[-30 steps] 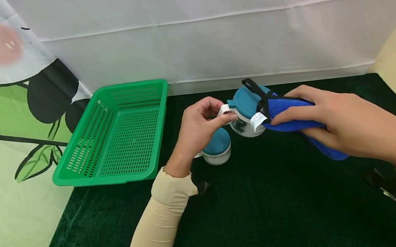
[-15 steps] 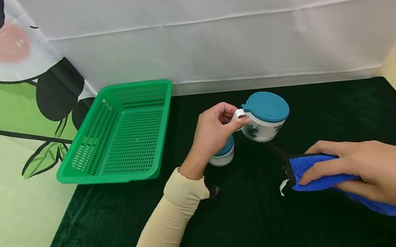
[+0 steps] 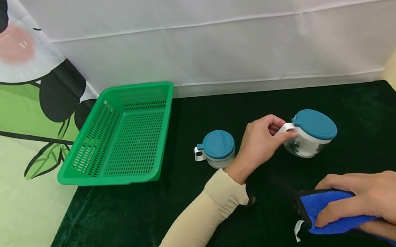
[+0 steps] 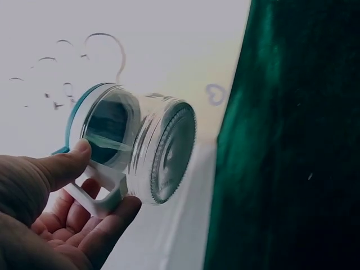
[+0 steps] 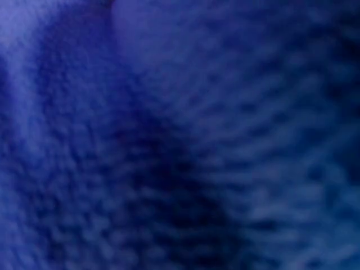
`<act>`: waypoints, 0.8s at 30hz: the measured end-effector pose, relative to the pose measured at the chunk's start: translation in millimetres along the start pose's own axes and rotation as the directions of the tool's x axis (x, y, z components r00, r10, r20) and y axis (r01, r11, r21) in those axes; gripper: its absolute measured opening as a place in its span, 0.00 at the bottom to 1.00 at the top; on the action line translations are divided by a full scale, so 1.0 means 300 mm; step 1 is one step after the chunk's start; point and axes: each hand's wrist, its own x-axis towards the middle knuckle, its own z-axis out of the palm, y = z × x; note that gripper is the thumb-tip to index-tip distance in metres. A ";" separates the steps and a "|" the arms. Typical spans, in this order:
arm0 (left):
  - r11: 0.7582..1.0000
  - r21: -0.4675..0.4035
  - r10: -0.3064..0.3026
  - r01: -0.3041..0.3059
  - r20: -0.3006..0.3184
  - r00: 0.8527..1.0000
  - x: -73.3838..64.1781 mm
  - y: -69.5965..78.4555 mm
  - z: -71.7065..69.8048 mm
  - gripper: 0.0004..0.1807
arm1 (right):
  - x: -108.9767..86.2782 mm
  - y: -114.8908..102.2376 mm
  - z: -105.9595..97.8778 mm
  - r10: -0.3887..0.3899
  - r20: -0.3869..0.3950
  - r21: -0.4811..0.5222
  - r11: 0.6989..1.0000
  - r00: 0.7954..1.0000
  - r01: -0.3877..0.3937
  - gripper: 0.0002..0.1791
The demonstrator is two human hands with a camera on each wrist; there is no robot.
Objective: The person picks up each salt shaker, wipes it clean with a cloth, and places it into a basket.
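Observation:
My left hand (image 3: 264, 142) pinches the white handle of a clear glass seasoning jar (image 3: 308, 134) with a blue lid. In the left wrist view the jar (image 4: 163, 149) shows its ribbed base, and thumb and fingers close on its handle. A second, similar jar (image 3: 218, 148) with a blue lid stands on the dark green cloth, just left of my left hand, its handle pointing left. Toward the front right my right hand (image 3: 374, 204) grips a folded blue towel (image 3: 335, 209) with black edging and a white tag. Blue towel fabric (image 5: 180, 135) fills the right wrist view.
A green perforated plastic basket (image 3: 125, 141) sits at the left back of the table. Behind runs a pale cloth wall (image 3: 210, 46), with printed panels on both sides. Dark green cloth (image 3: 120, 221) covers the table.
The left hand has carried the held jar right and toward the front, exposing the second jar. The right hand with the towel has pulled away from the jar, down toward the front.

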 end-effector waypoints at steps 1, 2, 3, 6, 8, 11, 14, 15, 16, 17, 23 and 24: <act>1.000 0.003 -0.009 0.009 0.008 1.000 0.011 -0.003 0.020 0.13 | -0.004 0.000 0.006 -0.008 -0.003 0.003 1.000 1.000 0.008 0.27; 1.000 0.004 -0.020 0.019 0.013 1.000 0.022 -0.006 0.039 0.13 | -0.007 -0.001 0.012 -0.017 -0.005 0.002 1.000 1.000 0.017 0.27; 0.999 0.002 -0.032 0.032 0.016 0.999 0.034 -0.009 0.058 0.13 | -0.010 -0.001 0.017 -0.021 -0.005 0.003 1.000 1.000 0.021 0.27; 0.999 -0.016 -0.049 0.050 0.017 0.999 0.065 -0.023 0.108 0.12 | -0.017 0.000 0.027 -0.021 -0.002 -0.008 1.000 1.000 0.021 0.28; 0.998 -0.037 -0.045 0.045 0.018 0.999 0.081 -0.034 0.134 0.12 | -0.022 0.001 0.032 -0.018 -0.002 -0.020 1.000 1.000 0.018 0.29; 0.997 -0.068 -0.028 0.029 0.016 0.999 0.096 -0.055 0.167 0.12 | -0.030 0.001 0.036 -0.006 -0.001 -0.029 1.000 1.000 0.006 0.29; 0.995 -0.096 -0.027 0.029 0.023 0.999 0.104 -0.084 0.196 0.12 | -0.036 0.000 0.039 0.005 0.002 -0.019 1.000 1.000 -0.005 0.29; 0.994 -0.101 -0.030 0.033 0.028 0.999 0.105 -0.094 0.205 0.12 | -0.037 -0.001 0.039 0.009 0.004 -0.014 1.000 1.000 -0.009 0.29; 0.993 -0.108 -0.034 0.038 0.035 0.999 0.107 -0.104 0.214 0.11 | -0.038 -0.002 0.040 0.012 0.004 -0.011 1.000 1.000 -0.012 0.28; 0.993 -0.114 -0.037 0.042 0.043 0.998 0.108 -0.113 0.222 0.11 | -0.040 -0.004 0.040 0.014 0.004 -0.006 1.000 1.000 -0.014 0.28; 0.989 -0.139 -0.048 0.059 0.078 0.996 0.110 -0.151 0.247 0.11 | -0.048 -0.013 0.035 0.036 -0.004 -0.025 0.999 0.999 -0.036 0.28; 0.988 -0.139 -0.050 0.061 0.081 0.995 0.110 -0.153 0.247 0.11 | -0.050 -0.014 0.034 0.043 -0.004 -0.029 0.999 0.999 -0.043 0.28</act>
